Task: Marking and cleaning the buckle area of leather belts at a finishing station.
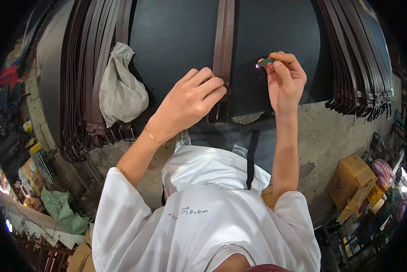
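Observation:
A brown leather belt [223,41] with stitched edges lies lengthwise down the middle of the black tabletop [180,31]. Its dark metal buckle [218,113] hangs at the near edge. My left hand [192,99] is closed over the belt just above the buckle, the fingers curled at it; their tips are partly hidden. To the right of the belt, my right hand [287,84] is raised and pinches a small green object [266,62] between thumb and fingers. A bright pinkish glow shows at that object's left end; its exact kind is unclear.
Rows of brown belts [88,68] hang over the table at left, more belts [355,50] at right. A pale cloth bag [122,86] rests on the left row. Cardboard boxes [350,179] stand on the floor at right; a green sack [65,211] lies at lower left.

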`<control>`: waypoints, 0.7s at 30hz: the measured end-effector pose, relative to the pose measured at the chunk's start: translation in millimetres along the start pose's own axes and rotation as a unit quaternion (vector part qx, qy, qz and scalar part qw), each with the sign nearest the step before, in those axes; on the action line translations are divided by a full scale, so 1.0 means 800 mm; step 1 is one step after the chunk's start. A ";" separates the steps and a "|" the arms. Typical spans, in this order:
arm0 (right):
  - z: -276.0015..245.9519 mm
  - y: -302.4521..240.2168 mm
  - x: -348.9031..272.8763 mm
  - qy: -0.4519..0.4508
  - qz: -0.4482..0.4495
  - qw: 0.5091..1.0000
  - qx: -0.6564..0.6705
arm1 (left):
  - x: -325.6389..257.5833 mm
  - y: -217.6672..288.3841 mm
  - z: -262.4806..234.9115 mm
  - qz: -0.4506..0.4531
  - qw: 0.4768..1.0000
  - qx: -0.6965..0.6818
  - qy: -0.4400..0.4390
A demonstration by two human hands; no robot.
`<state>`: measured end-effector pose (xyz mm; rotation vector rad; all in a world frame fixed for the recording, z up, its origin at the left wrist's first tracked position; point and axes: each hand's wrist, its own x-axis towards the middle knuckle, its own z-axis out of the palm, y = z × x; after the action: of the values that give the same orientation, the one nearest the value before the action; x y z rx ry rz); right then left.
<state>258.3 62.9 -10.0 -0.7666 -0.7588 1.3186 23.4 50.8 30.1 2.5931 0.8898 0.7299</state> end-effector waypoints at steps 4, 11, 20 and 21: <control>-0.002 0.002 -0.002 -0.008 0.003 0.999 0.032 | 0.005 0.001 -0.001 0.023 0.997 0.052 -0.049; -0.007 -0.002 -0.003 0.006 0.010 0.999 0.045 | -0.004 -0.005 0.014 -0.038 0.998 -0.049 0.023; -0.001 0.002 0.001 0.002 0.018 0.998 0.056 | -0.029 0.025 0.032 -0.040 0.985 -0.121 0.119; 0.004 0.001 0.000 0.003 0.007 1.000 -0.001 | -0.028 0.031 0.032 -0.043 0.987 -0.118 0.102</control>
<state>255.3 63.1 -9.4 -0.7778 -0.7514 1.3270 34.1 14.6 11.0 2.2894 0.9055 1.0232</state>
